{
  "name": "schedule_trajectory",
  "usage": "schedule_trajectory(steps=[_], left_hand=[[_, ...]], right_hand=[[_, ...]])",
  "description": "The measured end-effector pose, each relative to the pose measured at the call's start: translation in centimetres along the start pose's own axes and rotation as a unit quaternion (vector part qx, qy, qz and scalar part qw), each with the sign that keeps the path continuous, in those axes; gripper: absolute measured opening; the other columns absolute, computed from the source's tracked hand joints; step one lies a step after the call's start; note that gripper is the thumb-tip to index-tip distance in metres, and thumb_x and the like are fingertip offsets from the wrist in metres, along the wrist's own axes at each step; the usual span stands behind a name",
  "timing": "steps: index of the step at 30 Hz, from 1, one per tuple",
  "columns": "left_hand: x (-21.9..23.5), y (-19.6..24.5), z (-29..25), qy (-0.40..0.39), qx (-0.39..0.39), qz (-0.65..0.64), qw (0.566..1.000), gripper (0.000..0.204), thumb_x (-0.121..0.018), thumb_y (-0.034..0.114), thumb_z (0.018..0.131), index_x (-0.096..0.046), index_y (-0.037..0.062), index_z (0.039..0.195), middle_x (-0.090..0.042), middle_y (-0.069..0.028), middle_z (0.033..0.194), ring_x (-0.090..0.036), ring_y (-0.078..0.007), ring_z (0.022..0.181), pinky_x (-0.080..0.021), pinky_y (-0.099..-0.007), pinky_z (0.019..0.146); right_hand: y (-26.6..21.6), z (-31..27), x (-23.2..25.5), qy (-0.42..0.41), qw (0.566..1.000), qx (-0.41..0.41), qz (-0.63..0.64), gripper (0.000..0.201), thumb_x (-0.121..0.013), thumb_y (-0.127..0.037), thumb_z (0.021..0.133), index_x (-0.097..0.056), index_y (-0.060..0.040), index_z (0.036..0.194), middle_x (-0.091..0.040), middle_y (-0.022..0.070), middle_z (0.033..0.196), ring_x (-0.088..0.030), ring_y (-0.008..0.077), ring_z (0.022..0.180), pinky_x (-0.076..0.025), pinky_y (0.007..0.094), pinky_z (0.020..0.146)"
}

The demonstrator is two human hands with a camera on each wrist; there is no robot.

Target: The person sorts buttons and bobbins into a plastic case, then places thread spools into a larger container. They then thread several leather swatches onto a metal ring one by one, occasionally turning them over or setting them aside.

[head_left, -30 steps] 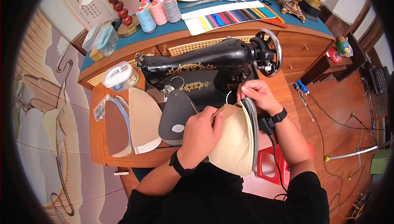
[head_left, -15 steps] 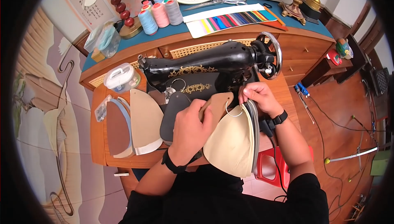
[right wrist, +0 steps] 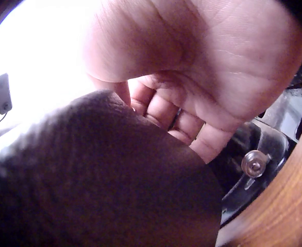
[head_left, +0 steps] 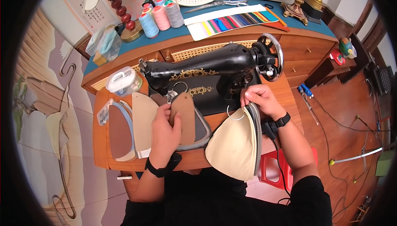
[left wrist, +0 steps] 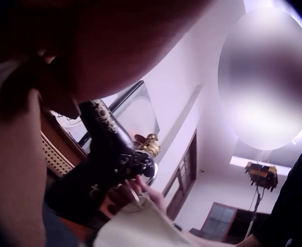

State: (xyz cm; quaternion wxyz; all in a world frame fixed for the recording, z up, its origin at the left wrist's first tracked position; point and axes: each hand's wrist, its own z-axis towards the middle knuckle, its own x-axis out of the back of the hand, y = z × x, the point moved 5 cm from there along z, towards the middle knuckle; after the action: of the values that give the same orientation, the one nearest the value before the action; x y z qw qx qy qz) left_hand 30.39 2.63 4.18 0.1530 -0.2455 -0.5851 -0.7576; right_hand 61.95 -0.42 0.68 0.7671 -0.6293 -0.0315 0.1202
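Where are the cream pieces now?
In the head view, the cream pieces are right of centre, in the right hand, in front of the sewing machine.

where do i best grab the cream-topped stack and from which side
Probably grip the cream-topped stack at its narrow top, coming from its right, as the right hand does: it tapers there, near the metal ring, so the sheets gather. Its wide bottom spreads into separate layers, so a grip there may miss some.
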Motion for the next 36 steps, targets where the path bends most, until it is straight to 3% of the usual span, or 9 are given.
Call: schedule_trajectory(steps=[5,10,14,18,20,26,30,32,36], left_hand=[[1.9,-1.1,-1.4,0.018,-0.107,0.209,0.972,0.033,-0.065,0.006,0.09,-0.059,-0.0092,0.118,-0.063,-0.0251,0.108,-0.061,-0.0397,0.102,-0.051,-0.0457,0.089],[2.6,-2.8,-1.1,-0.097,0.042,0.142,0.984,0.024,-0.065,0.002,0.085,-0.065,-0.0081,0.107,-0.063,-0.0262,0.112,-0.06,-0.0441,0.103,-0.048,-0.0485,0.09],[3.3,-0.3,-1.4,0.007,-0.073,0.208,0.975,0.019,-0.066,0.001,0.084,-0.067,-0.0078,0.1,-0.065,-0.026,0.102,-0.063,-0.0412,0.097,-0.05,-0.0486,0.086],[-1.4,3.6,-1.2,-0.153,-0.182,0.003,0.971,0.022,-0.07,0.015,0.091,-0.068,-0.0037,0.104,-0.072,-0.0169,0.089,-0.07,-0.0351,0.08,-0.054,-0.0429,0.074],[-6.1,3.2,-1.2,-0.236,-0.091,-0.108,0.961,0.026,-0.068,0.022,0.096,-0.07,-0.0021,0.105,-0.074,-0.0145,0.09,-0.072,-0.0261,0.081,-0.055,-0.037,0.073],[-8.8,5.2,-1.1,-0.307,-0.018,-0.213,0.927,0.029,-0.068,0.023,0.097,-0.072,-0.0045,0.104,-0.073,-0.0101,0.082,-0.068,-0.0108,0.076,-0.054,-0.0273,0.073],[-9.9,3.9,-1.6,-0.306,-0.001,-0.289,0.907,0.028,-0.067,0.022,0.099,-0.073,-0.0046,0.105,-0.074,-0.0074,0.085,-0.068,-0.0095,0.08,-0.054,-0.0256,0.074],[-9.9,3.7,-1.4,-0.268,0.012,-0.351,0.897,0.026,-0.068,0.022,0.097,-0.075,-0.0028,0.102,-0.073,-0.0073,0.077,-0.07,-0.011,0.075,-0.053,-0.0267,0.068],[-8.9,4.5,-1.5,-0.297,0.035,-0.353,0.887,0.027,-0.067,0.021,0.1,-0.073,-0.003,0.111,-0.074,-0.0057,0.09,-0.069,-0.0099,0.085,-0.055,-0.0239,0.076]], right_hand=[[-0.2,-0.1,0.4,0.001,0.999,-0.004,-0.05,0.031,-0.06,-0.02,0.103,-0.065,0.0006,0.081,-0.069,0.0076,0.082,-0.065,0.0143,0.079,-0.05,0.0285,0.073],[-0.7,-0.3,0.6,0.014,0.993,0.008,-0.116,0.031,-0.06,-0.02,0.103,-0.066,0.0018,0.082,-0.07,0.0073,0.084,-0.064,0.0142,0.081,-0.051,0.029,0.075],[-2.9,-0.4,-0.7,0.058,0.971,0.01,-0.234,0.027,-0.061,-0.018,0.102,-0.069,0.0024,0.087,-0.069,0.0081,0.088,-0.062,0.0162,0.084,-0.049,0.0299,0.076],[-5.8,0.0,-2.8,0.041,0.915,0.076,-0.395,0.02,-0.064,-0.015,0.099,-0.07,0.0017,0.089,-0.066,0.0087,0.089,-0.061,0.0205,0.085,-0.048,0.0312,0.077],[-6.1,-0.3,-3.1,0.062,0.914,0.088,-0.391,0.016,-0.068,-0.014,0.095,-0.069,0.0009,0.089,-0.061,0.0088,0.087,-0.059,0.0235,0.085,-0.047,0.0321,0.077],[-7.2,-1.0,-4.2,0.072,0.893,0.084,-0.435,0.015,-0.07,-0.014,0.095,-0.07,0.0004,0.092,-0.056,0.0081,0.076,-0.057,0.0213,0.074,-0.047,0.0326,0.07],[-8.2,-2.2,-6.2,0.206,0.888,0.059,-0.407,0.013,-0.07,-0.011,0.094,-0.068,0.0022,0.093,-0.057,0.0075,0.07,-0.054,0.0155,0.061,-0.044,0.0295,0.058],[-9.1,-3.2,-6.9,0.269,0.823,0.1,-0.49,0.01,-0.071,-0.008,0.092,-0.068,0.0011,0.094,-0.057,0.0067,0.07,-0.053,0.013,0.06,-0.043,0.0266,0.056],[-7.6,-5.4,-10.7,0.164,0.864,0.069,-0.471,0.019,-0.073,-0.005,0.085,-0.07,-0.0021,0.103,-0.06,0.0069,0.069,-0.057,0.0138,0.053,-0.045,0.0286,0.05]])
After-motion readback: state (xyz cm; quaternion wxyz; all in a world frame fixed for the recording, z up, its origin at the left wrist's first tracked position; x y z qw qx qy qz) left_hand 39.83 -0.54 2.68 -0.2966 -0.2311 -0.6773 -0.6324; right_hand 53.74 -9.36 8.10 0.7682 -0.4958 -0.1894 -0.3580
